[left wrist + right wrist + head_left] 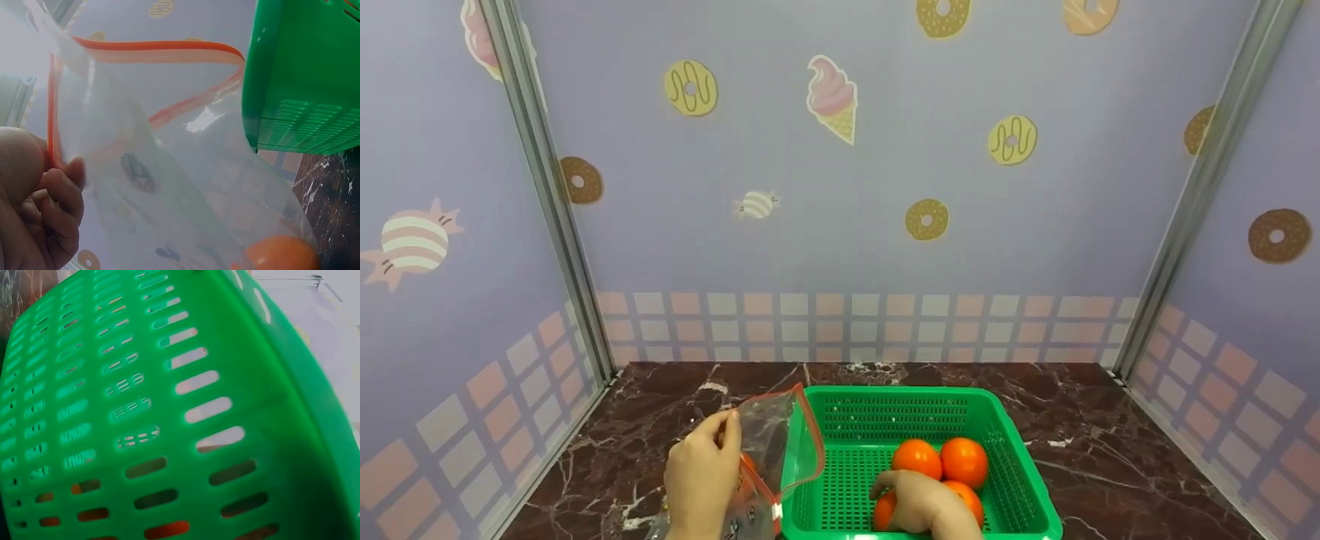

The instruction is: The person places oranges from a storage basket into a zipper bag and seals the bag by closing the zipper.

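Note:
My left hand (pixel 703 469) pinches the rim of a clear zip bag (pixel 769 427) with an orange-red edge. The bag's mouth gapes beside the basket's left wall. Inside the bag lies an orange (pixel 284 254), low down in the left wrist view. My right hand (pixel 924 504) reaches into the green basket (pixel 840 480), its fingers curled over an orange (pixel 884 513) near the front. Close by in the basket are more oranges (pixel 964 463), two behind the hand and one at its right. In the right wrist view the basket wall (pixel 185 399) hides my right hand.
A dark red marbled tabletop (pixel 1117 457) carries the bag and basket. Patterned lilac panels (pixel 885 262) enclose it at the back and both sides, with metal posts (pixel 1192 187) in the corners.

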`<state>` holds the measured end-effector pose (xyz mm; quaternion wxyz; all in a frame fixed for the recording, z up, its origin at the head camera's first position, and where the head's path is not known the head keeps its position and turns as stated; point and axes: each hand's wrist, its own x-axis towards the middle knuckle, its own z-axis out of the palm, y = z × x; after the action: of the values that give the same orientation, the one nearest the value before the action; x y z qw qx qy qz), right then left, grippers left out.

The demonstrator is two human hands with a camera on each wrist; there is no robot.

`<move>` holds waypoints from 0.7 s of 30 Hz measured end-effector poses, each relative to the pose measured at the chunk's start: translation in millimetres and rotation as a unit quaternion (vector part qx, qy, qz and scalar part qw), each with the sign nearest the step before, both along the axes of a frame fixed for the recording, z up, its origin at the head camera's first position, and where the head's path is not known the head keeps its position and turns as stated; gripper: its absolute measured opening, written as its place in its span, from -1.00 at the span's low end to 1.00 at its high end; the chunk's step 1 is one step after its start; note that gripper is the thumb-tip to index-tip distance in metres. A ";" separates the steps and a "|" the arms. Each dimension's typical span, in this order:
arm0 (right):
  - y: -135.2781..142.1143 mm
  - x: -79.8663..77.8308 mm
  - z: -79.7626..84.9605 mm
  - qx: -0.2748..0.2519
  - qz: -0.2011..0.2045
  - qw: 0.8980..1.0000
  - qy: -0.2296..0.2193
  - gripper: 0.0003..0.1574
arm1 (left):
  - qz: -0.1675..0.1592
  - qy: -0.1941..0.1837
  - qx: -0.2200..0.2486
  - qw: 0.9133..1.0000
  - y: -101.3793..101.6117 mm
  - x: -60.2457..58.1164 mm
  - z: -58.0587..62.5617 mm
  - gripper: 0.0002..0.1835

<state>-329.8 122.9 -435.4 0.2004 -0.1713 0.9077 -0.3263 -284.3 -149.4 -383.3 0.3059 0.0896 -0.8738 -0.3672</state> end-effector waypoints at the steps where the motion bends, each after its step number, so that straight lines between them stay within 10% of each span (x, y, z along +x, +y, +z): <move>1: 0.3 0.2 -0.3 0.000 -0.002 1.000 0.002 -0.39 | 0.002 0.003 -0.002 1.000 0.0 0.0 -0.2 -0.70; 21: 2.6 -2.2 5.7 -0.117 -0.018 0.993 0.009 -0.49 | -0.004 0.008 -0.011 1.000 0.8 0.9 -1.7 -0.71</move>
<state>-332.0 125.5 -429.8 0.1647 -0.1805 0.8681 -0.4321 -283.3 -148.6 -385.0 0.3127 0.0797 -0.8755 -0.3597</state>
